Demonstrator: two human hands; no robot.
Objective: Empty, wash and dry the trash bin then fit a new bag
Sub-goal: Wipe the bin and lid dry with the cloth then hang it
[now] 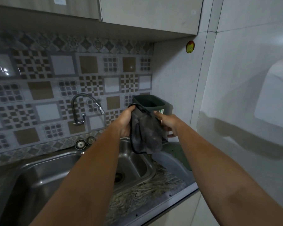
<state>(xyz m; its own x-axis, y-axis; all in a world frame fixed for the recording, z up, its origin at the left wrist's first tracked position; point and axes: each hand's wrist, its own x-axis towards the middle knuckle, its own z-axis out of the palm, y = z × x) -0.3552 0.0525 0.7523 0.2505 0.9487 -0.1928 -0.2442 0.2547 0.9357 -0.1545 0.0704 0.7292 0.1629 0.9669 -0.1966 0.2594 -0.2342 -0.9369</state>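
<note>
A dark green trash bin (155,103) stands upright on the counter in the back right corner, its mouth open and empty as far as I can see. In front of it hangs a dark grey cloth (145,132) with a black edge. My left hand (126,121) grips the cloth's upper left edge. My right hand (167,123) holds the cloth's right side, fingers partly behind it, close to the bin's front wall. The cloth hides the bin's lower front.
A double steel sink (132,162) lies below my arms, with a curved faucet (87,105) on the patterned tile wall. Two strainer plugs (84,142) lean at the wall. A grey lid-like piece (171,159) lies on the marbled counter (147,191). Wall close on the right.
</note>
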